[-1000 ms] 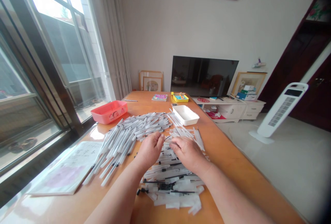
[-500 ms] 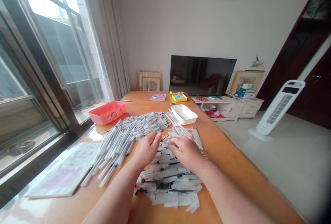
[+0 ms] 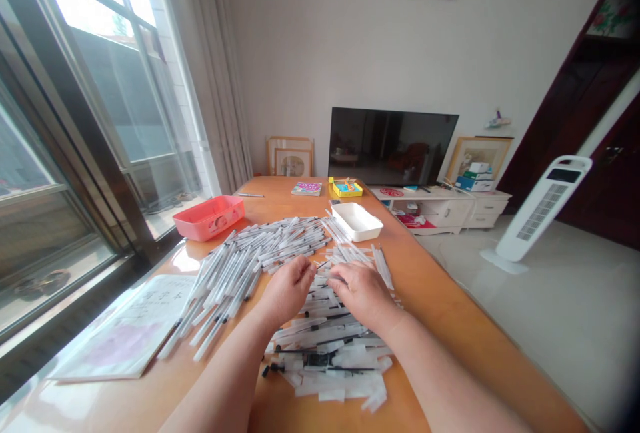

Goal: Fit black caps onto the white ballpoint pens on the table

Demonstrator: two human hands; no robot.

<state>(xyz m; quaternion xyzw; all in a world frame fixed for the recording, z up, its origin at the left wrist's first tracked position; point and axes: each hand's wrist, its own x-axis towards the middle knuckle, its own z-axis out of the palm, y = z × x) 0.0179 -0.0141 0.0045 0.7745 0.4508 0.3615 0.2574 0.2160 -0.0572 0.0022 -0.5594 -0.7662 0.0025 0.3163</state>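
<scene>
My left hand (image 3: 290, 290) is closed in a pinch, with a thin dark stick (image 3: 323, 264), like a pen refill, jutting from its fingertips. A little to the right, my right hand (image 3: 361, 290) is closed too, and its fingers hide what they hold. Under both hands lies a loose pile of whitish translucent tubes (image 3: 330, 336) mixed with black sticks and small black caps (image 3: 270, 369). Beyond and left of my left hand are many pen-like white tubes with black ends (image 3: 280, 240). More pale tubes (image 3: 383, 266) lie past my right hand.
A red plastic basket (image 3: 193, 225) stands at the left and a white tray (image 3: 373, 230) behind the tubes. An exercise book (image 3: 123, 333) lies at the left front. A yellow box (image 3: 347, 188) and a booklet (image 3: 307, 188) sit at the table's far end. The table's right edge slants past my right arm.
The fingers of both hands have shifted slightly, and the dark stick at my left fingertips now sits a little further right. The piles look the same.
</scene>
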